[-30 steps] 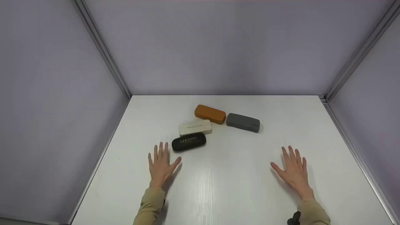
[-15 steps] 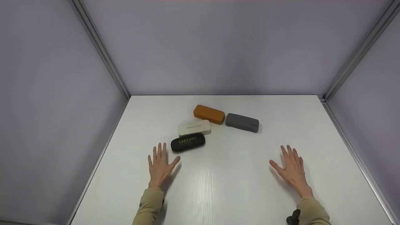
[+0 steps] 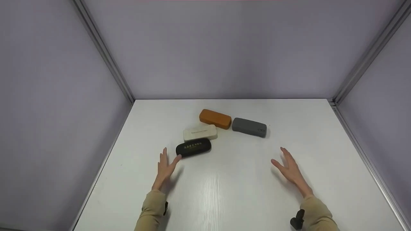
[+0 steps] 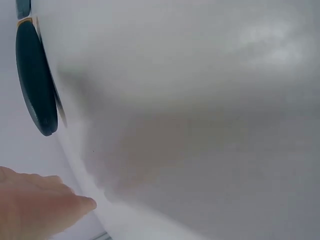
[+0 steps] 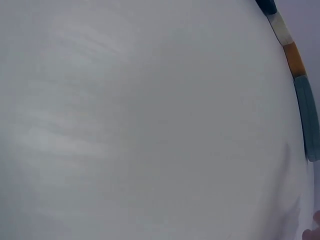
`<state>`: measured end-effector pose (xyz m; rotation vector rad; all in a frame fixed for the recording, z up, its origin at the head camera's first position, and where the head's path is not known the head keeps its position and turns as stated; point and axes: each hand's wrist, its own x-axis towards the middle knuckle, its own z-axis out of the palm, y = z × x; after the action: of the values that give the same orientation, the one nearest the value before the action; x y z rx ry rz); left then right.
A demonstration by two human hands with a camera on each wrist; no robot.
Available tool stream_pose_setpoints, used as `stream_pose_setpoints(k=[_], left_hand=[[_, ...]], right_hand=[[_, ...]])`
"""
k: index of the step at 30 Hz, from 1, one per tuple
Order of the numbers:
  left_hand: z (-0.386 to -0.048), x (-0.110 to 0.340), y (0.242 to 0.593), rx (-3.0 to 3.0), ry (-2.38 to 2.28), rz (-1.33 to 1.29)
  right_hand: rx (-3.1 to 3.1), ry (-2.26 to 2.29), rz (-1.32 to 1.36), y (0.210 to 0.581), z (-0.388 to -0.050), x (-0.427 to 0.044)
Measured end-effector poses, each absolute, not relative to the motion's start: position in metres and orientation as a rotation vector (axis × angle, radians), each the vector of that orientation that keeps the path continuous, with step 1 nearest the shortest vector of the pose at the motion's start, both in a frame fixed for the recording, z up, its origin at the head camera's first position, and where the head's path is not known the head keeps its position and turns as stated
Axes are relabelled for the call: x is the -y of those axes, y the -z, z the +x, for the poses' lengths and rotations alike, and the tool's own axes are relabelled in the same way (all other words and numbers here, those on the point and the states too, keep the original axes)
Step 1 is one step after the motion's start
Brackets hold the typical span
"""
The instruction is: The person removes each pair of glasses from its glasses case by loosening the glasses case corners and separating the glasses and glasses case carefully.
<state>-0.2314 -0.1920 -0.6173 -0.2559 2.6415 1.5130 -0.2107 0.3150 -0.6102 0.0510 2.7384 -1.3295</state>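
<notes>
In the head view my left hand (image 3: 165,170) hovers over the table at the left, fingers extended, thumb tip at the near left end of a black glasses case (image 3: 193,147); whether it touches cannot be told. A white glasses case (image 3: 200,132) lies right behind the black one. Farther back are an orange glasses case (image 3: 215,119) and, to its right, a grey glasses case (image 3: 249,127). My right hand (image 3: 291,171) is held above the table in front and to the right of the grey case, fingers straight, holding nothing. In the right wrist view only its fingertips (image 5: 312,232) show.
The white table (image 3: 237,192) is bounded by a pale back wall (image 3: 205,48) and side panels with metal corner posts (image 3: 106,51). A dark strap piece (image 3: 297,219) sits on the right sleeve.
Both hands have turned from palm-down toward edge-on. The right hand has shifted left and the left thumb has come up to the black case. The cases stay where they were.
</notes>
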Motion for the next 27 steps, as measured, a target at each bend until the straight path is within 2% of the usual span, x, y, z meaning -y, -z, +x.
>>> stream_pose_setpoints(k=[7, 15, 27], left_hand=[[-0.228, 0.194, 0.613, -2.428, -1.659, -0.315], [-0.228, 0.192, 0.61, -2.338, -1.768, -0.357], [-0.233, 0.186, 0.602, -2.238, -1.906, -0.35]], right_hand=[[-2.616, 1.528, -0.024, 0.614, -0.225, -0.291], [-2.371, 1.756, -0.08, 0.608, -0.242, -0.24], [-2.197, 1.791, -0.137, 0.605, -0.267, -0.165]])
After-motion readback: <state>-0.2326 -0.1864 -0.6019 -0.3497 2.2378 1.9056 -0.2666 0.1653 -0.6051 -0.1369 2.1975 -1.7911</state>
